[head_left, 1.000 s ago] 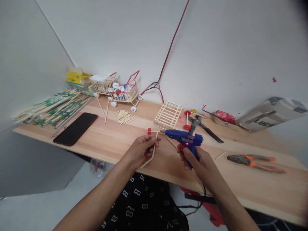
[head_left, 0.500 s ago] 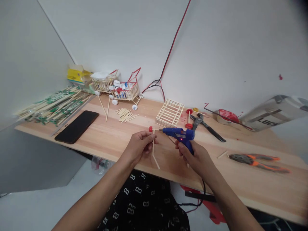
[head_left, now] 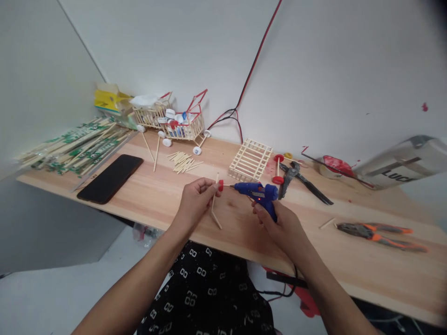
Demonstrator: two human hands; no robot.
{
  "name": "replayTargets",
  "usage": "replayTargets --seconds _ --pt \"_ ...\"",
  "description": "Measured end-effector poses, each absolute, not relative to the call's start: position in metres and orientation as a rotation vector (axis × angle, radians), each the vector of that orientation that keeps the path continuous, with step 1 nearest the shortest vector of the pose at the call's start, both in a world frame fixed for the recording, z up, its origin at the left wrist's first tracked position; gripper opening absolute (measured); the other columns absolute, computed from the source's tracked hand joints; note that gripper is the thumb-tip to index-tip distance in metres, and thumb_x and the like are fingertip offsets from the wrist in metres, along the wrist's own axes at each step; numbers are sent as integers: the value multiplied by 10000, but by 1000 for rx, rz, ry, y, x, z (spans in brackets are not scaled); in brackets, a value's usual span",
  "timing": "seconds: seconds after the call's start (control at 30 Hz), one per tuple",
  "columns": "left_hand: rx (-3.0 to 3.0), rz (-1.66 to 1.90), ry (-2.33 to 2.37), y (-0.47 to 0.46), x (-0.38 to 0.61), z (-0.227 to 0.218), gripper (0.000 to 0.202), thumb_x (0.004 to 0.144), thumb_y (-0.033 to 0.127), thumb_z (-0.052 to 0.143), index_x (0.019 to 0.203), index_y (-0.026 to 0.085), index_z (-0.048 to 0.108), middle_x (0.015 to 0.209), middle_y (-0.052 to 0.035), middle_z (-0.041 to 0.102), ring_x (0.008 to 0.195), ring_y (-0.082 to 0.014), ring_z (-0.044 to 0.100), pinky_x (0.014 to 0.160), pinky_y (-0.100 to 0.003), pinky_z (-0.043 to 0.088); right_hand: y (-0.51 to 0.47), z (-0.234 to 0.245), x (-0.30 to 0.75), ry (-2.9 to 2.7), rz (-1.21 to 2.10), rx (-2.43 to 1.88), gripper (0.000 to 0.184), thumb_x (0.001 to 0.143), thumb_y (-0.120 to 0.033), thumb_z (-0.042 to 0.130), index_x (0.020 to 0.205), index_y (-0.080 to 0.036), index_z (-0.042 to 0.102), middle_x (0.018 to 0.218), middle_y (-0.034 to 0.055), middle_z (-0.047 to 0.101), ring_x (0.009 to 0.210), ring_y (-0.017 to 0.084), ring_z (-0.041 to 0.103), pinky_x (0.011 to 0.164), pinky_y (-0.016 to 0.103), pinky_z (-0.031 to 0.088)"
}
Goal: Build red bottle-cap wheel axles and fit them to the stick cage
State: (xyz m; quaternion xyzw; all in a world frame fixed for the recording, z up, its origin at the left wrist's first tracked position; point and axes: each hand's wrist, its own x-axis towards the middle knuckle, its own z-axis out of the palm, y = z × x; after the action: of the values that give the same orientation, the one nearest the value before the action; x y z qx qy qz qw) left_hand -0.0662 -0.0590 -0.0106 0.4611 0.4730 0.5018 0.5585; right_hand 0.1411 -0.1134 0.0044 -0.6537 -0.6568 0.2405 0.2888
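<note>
Between thumb and fingers, my left hand [head_left: 199,199] pinches a bent thin wooden stick piece [head_left: 216,219] whose lower end angles down over the table. A red bottle cap [head_left: 221,185] shows at those fingertips; a short pale stick runs from it toward the gun's nozzle. My right hand [head_left: 279,221] is wrapped round the handle of a blue hot glue gun [head_left: 257,190], its small red light lit. The nozzle points left at the cap and lies close to it; whether it touches the stick I cannot tell. Behind the gun lies a slatted stick crate [head_left: 250,160].
Red-capped axle [head_left: 278,170], black-handled pincers [head_left: 310,186] and orange-handled pliers [head_left: 380,231] lie to the right. Cut sticks [head_left: 183,162], a phone [head_left: 110,179] and packed skewers [head_left: 75,144] are on the left. Behind stand small stick carts [head_left: 185,128] holding bottle caps.
My left hand has turned the stick piece, so the red cap now sits at the right of the fingertips, facing the nozzle. The glue gun has shifted slightly left; the view has moved a little.
</note>
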Motion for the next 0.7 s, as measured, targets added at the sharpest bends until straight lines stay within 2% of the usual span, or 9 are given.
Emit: replayTargets --seconds 0.2,0.47,0.7 --pt "1142 1162 1170 -61 -66 -10 151 780 290 642 748 143 634 637 -3 617 400 -30 352 403 -205 220 -114 5 137 -1747 612 -1784 344 898 -489 425 907 -186 588 761 59 681 667 207 636 615 320 458" --pt "1134 1140 1156 -61 -67 -7 173 789 294 632 722 135 619 526 33 553 377 -31 358 383 -173 246 -115 4 137 -1741 595 -1769 361 892 -491 436 922 -173 604 779 66 689 686 208 638 615 310 448" --pt "1174 1140 1127 -59 -67 -13 167 795 291 626 811 126 648 670 -17 641 407 -29 392 378 -166 263 -115 5 137 -1743 581 -1791 357 888 -489 446 944 -178 614 767 54 684 681 205 627 617 308 444"
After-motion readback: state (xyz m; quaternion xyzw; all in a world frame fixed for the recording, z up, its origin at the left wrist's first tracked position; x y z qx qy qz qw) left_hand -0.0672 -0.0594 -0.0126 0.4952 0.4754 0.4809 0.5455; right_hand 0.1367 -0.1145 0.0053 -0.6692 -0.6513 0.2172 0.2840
